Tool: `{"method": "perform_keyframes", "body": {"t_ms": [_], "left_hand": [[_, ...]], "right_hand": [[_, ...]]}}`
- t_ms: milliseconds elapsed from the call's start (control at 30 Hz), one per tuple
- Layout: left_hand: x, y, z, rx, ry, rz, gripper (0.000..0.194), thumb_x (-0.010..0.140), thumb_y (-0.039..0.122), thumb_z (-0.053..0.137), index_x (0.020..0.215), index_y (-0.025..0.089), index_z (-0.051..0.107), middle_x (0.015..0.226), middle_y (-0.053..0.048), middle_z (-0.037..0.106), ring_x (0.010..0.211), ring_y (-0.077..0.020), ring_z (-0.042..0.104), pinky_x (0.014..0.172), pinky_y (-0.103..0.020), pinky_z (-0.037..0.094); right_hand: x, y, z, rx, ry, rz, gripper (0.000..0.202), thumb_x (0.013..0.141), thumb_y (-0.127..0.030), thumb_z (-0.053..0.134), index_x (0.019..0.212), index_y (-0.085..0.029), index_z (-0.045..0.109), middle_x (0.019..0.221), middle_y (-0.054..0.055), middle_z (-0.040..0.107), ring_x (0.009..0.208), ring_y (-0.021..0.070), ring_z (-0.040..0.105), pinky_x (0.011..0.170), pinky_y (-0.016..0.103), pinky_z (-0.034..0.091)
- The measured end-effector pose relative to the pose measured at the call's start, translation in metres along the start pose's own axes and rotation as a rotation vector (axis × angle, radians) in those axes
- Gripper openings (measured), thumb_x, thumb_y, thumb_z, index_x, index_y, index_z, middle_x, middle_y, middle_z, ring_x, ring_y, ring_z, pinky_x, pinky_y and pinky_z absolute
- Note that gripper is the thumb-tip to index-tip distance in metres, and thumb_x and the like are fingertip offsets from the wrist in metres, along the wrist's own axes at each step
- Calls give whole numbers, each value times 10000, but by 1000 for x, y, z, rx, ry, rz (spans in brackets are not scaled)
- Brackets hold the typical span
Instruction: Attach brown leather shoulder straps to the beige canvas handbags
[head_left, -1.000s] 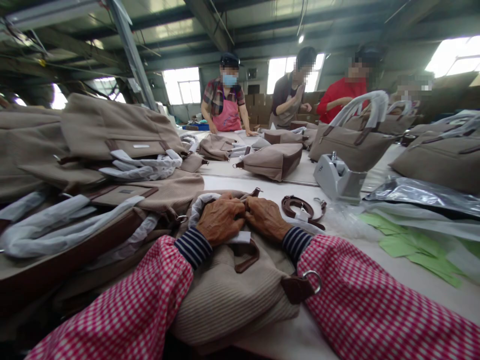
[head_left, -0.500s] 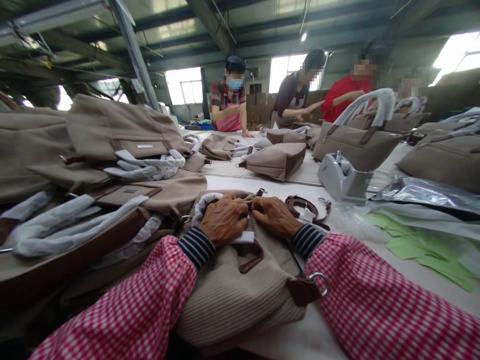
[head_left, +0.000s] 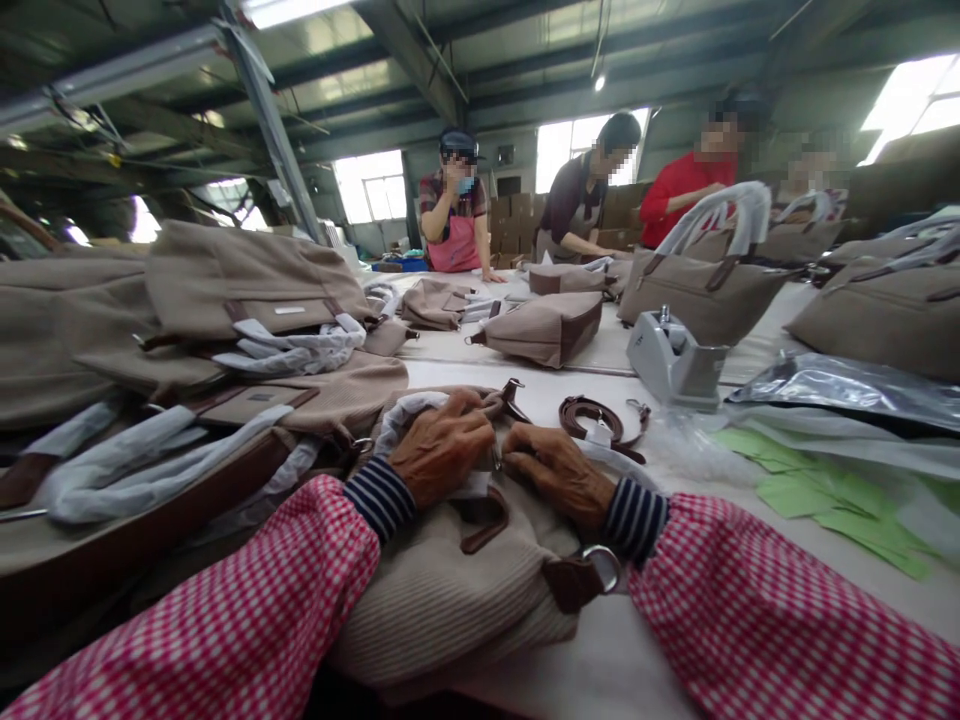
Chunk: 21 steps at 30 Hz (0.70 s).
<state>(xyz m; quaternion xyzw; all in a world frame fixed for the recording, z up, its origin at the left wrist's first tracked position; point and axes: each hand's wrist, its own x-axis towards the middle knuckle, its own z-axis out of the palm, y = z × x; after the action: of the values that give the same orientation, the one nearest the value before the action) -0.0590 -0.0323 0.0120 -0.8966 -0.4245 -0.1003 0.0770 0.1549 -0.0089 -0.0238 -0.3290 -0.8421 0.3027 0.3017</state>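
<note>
A beige ribbed handbag (head_left: 427,600) lies in front of me, with brown trim and a metal ring on its near end tab (head_left: 574,580). My left hand (head_left: 446,447) is closed on the bag's upper edge, beside a handle wrapped in white padding (head_left: 405,415). Across the opening, my right hand (head_left: 559,472) has its fingers curled and pinched at the bag's top edge. A small metal piece shows between the two hands; its kind is unclear. The fingertips are partly hidden. Just beyond my right hand lies a coiled brown strap (head_left: 592,415) with a metal clasp.
Stacked beige bags (head_left: 247,280) crowd the left. A grey tape dispenser (head_left: 675,355) stands ahead to the right, near green paper sheets (head_left: 832,490) and clear plastic packaging (head_left: 847,390). More bags (head_left: 544,328) lie farther back, where several people work across the table.
My right hand has drawn slightly toward me along the bag's edge, uncovering more of the far end tab. My left hand stays near the opening. A co-worker opposite has raised a hand to the face.
</note>
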Motion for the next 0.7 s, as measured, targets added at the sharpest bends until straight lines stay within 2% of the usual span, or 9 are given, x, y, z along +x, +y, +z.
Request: {"method": "perform_keyframes", "body": {"t_ms": [67,167,267,367,500,600,700], "left_hand": [[1,1,-7,-17,-79,27,246,1019,157,460,1074,195,697,1070,-72,695,1158,-238,576,889,-315,497],[5,5,-24,-129,-226,-73,235,1034,293,507,1140,217,702,1091,-62,692,1023,-215,647,929,-336,493],[5,11,-35,-241,-305,-106,337,1053,411,445,1168,217,695,1150,-70,692,1117,-249,631,1013,-377,477],[-4,13,-28,-241,-194,-30,373,1041,336,374,1175,200,693,1183,-87,692,1141,-271,609,1057,-403,471],[-10,7,-7,-231,78,41,345,1005,361,405,1015,241,729,1031,-77,733,980,-284,646,872,-376,557],[-11,1,3,-210,212,104,292,981,345,457,1058,269,727,1058,-65,747,967,-286,679,822,-379,584],[-13,-10,14,-186,269,139,302,965,296,477,1155,281,711,1191,-55,737,1043,-301,693,824,-395,597]], "right_hand": [[2,2,2,-3,11,11,106,900,-113,566,827,-189,562,795,-15,594,770,159,539,738,270,403],[2,4,3,6,17,5,110,905,-106,562,836,-191,555,801,-11,593,779,163,544,739,275,397],[2,5,3,-8,46,-25,106,911,-97,569,860,-189,556,819,-2,602,790,168,556,745,281,396],[2,5,6,-73,70,-112,114,913,-101,601,891,-198,544,880,9,613,837,172,568,794,284,417],[4,7,8,-198,78,-251,159,902,-90,610,895,-209,503,946,28,613,911,180,574,835,274,443],[6,9,9,-274,82,-287,157,899,-103,616,916,-209,501,968,36,613,921,185,580,834,271,455],[7,9,9,-301,94,-317,143,907,-108,608,956,-206,517,1002,41,616,952,189,585,873,280,464]]}}
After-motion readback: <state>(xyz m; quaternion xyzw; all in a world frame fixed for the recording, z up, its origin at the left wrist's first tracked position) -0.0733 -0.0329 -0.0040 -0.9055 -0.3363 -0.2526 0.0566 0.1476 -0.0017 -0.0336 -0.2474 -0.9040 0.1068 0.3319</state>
